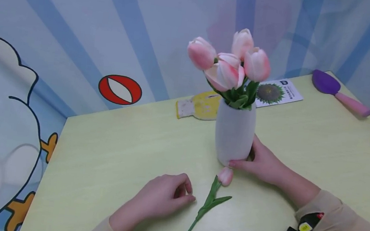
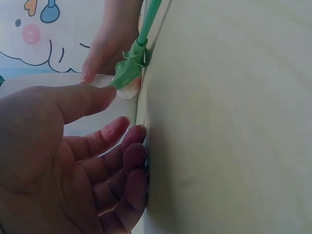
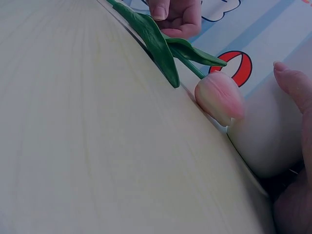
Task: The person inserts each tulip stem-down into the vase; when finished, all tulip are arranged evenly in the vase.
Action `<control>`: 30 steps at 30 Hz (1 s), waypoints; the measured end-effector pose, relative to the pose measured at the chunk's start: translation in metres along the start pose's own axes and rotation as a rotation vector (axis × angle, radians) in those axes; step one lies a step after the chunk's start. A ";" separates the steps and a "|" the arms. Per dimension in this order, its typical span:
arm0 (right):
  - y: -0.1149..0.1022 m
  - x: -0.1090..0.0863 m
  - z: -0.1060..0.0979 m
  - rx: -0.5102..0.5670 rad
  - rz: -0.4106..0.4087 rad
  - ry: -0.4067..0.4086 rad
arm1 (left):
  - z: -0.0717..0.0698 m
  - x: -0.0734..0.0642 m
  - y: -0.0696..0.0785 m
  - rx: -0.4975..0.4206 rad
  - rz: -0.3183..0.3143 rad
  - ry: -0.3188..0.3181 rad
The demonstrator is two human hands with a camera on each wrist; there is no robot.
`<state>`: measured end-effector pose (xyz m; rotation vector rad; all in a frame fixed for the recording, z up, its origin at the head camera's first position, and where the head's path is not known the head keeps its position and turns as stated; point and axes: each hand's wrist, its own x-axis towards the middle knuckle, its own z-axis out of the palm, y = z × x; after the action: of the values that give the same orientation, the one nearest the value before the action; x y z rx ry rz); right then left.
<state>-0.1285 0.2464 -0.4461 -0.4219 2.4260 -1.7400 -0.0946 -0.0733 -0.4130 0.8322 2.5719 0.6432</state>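
A white vase [image 1: 234,134] stands upright on the table with several pink tulips [image 1: 225,71] and green leaves in it. My right hand [image 1: 265,164] grips the vase low on its right side, the thumb across the front near the base and the other fingers mostly hidden behind. One loose tulip [image 1: 225,176] lies on the table, its bloom close in front of the vase and its stem pointing toward me. Left of that stem rests my left hand [image 1: 162,195], fingers loosely curled and holding nothing. In the left wrist view its thumb overlaps the tip of a green leaf [image 2: 127,72].
Behind the vase lies a flat yellow bottle-shaped item [image 1: 203,108], partly hidden. A card with a sunflower picture [image 1: 285,92] is to its right. A toy shovel [image 1: 327,84], purple with a pink handle, lies at the back right corner. A cartoon-printed wall [image 1: 167,33] borders the table.
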 end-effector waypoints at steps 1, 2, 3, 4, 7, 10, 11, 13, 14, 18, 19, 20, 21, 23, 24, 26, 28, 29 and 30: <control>0.000 0.000 0.000 0.002 0.000 -0.001 | 0.000 -0.001 0.001 0.008 0.001 -0.007; 0.000 0.000 0.000 0.006 -0.001 -0.003 | 0.000 -0.002 0.001 0.014 0.001 -0.016; 0.000 0.000 0.000 0.008 -0.001 -0.004 | 0.000 -0.003 0.002 0.021 0.001 -0.027; 0.000 0.000 0.001 0.011 -0.001 -0.006 | 0.000 -0.004 0.003 0.024 0.000 -0.040; 0.000 0.001 0.000 0.011 0.001 -0.007 | -0.001 -0.007 0.006 0.022 -0.004 -0.070; 0.000 0.001 0.000 0.007 -0.001 -0.007 | -0.002 -0.011 0.009 0.017 -0.006 -0.083; 0.000 0.001 0.000 0.005 -0.003 -0.006 | -0.001 -0.012 0.010 0.020 -0.005 -0.084; 0.000 0.002 -0.001 0.003 -0.005 -0.005 | -0.001 -0.014 0.012 0.033 -0.006 -0.088; 0.000 0.002 -0.001 0.001 -0.006 -0.004 | 0.000 -0.014 0.013 0.046 -0.007 -0.091; 0.000 0.001 0.000 0.001 0.000 -0.003 | 0.001 -0.015 0.016 0.106 -0.008 -0.110; 0.000 0.001 0.000 0.001 0.003 -0.003 | 0.002 -0.016 0.016 0.119 -0.007 -0.113; 0.000 0.000 0.000 0.002 0.007 -0.003 | 0.002 -0.016 0.016 0.130 -0.006 -0.115; 0.000 0.000 0.001 0.006 0.009 -0.005 | 0.002 -0.017 0.017 0.137 -0.004 -0.115; 0.000 0.000 0.001 0.004 0.011 -0.005 | 0.003 -0.018 0.017 0.150 0.001 -0.112; 0.000 0.000 0.001 0.001 0.011 -0.005 | 0.003 -0.018 0.018 0.154 0.004 -0.111; -0.001 0.000 0.000 -0.003 0.007 -0.007 | 0.003 -0.018 0.019 0.157 0.016 -0.111; -0.001 0.000 0.000 -0.011 0.003 -0.006 | 0.004 -0.018 0.021 0.171 0.031 -0.105; -0.001 0.000 0.000 -0.012 0.002 -0.006 | 0.004 -0.018 0.023 0.180 0.041 -0.099; -0.001 0.001 0.000 -0.013 0.001 -0.007 | 0.005 -0.018 0.023 0.187 0.049 -0.094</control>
<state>-0.1290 0.2462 -0.4446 -0.4279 2.4337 -1.7202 -0.0684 -0.0659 -0.4014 0.9630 2.5606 0.3710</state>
